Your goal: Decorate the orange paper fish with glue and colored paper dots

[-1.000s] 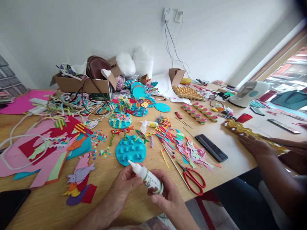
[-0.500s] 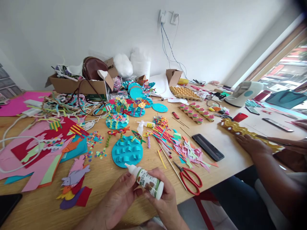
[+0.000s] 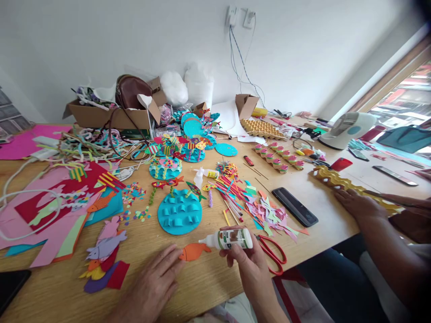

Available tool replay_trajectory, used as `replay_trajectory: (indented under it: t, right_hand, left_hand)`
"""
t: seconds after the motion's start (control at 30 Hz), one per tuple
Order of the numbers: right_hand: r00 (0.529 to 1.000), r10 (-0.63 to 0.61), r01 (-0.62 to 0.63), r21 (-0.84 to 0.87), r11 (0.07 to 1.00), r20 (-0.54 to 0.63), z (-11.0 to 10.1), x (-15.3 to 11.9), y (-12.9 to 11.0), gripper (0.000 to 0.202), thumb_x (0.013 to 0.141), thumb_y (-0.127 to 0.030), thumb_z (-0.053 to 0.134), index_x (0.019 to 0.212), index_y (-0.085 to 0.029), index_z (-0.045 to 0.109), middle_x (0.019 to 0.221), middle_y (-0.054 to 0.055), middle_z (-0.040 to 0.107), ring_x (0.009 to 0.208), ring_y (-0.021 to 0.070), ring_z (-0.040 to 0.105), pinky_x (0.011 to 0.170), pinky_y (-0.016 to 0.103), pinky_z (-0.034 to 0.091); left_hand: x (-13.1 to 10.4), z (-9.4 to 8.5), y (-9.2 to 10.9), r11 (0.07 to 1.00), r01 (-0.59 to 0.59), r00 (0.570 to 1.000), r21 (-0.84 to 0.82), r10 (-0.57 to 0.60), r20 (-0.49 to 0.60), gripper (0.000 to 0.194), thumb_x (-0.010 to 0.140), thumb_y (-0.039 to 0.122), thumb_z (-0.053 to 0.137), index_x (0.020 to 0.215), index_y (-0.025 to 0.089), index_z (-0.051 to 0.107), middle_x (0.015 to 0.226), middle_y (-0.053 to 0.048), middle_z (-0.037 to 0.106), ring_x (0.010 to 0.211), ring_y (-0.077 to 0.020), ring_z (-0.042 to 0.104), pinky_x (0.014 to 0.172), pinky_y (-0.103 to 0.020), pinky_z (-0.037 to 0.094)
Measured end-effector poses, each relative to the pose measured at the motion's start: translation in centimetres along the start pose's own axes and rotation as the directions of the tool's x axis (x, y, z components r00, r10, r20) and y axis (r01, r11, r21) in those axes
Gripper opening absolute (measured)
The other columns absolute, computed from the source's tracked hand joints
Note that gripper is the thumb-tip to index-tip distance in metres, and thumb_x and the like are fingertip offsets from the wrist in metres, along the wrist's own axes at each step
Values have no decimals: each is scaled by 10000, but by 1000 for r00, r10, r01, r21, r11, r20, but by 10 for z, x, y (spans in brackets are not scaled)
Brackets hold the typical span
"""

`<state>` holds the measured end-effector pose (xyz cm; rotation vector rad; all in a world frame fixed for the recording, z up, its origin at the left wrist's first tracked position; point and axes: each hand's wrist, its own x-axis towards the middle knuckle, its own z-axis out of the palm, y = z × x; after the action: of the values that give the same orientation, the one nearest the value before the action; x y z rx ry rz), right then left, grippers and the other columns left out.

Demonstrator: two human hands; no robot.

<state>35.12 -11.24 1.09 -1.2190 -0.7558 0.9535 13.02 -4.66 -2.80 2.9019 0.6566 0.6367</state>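
My right hand (image 3: 247, 264) is wrapped round a white glue bottle (image 3: 232, 239), which lies nearly level with its nozzle pointing left. Under the nozzle, an orange paper fish (image 3: 194, 252) rests on the wooden table. My left hand (image 3: 156, 278) lies on the table, palm down with fingers extended, its fingertips at the head of the fish. Just behind is a blue disc (image 3: 179, 215) bearing curled paper loops. Red-handled scissors (image 3: 274, 255) lie right of the bottle, partly behind my right hand.
Paper fish cutouts (image 3: 106, 246) and coloured sheets lie left. Paper scraps (image 3: 266, 211) and a black case (image 3: 294, 206) are to the right. Farther right, a person's hand (image 3: 357, 204) rests by a yellow egg carton (image 3: 332, 179). A cardboard box (image 3: 101, 120) stands behind.
The glue bottle has moved right and turned its nozzle left, now in my right hand only. My left hand has let go of it and moved down left. The orange fish now shows.
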Motion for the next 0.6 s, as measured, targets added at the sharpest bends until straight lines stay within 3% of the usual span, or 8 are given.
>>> replay_trajectory:
  t: [0.2, 0.6]
  right_hand:
    - [997, 74, -71, 96, 993, -25, 0, 4, 4, 309, 665, -373, 692, 906, -202, 602, 793, 50, 642, 556, 139, 549, 439, 225, 371]
    - [996, 87, -84, 119, 989, -20, -3, 3, 10, 297, 650, -323, 717, 895, -188, 617, 736, 25, 623, 557, 124, 530, 458, 216, 367]
  left_hand:
    - [-5, 14, 0, 991, -79, 995, 107, 73, 62, 588, 752, 106, 492, 1316, 215, 370, 1343, -18, 450, 1247, -191, 358, 1000, -324, 368]
    - [-2, 19, 0, 991, -56, 997, 120, 49, 58, 554, 741, 75, 482, 1278, 201, 426, 1313, -13, 485, 1215, -191, 401, 1004, -343, 368]
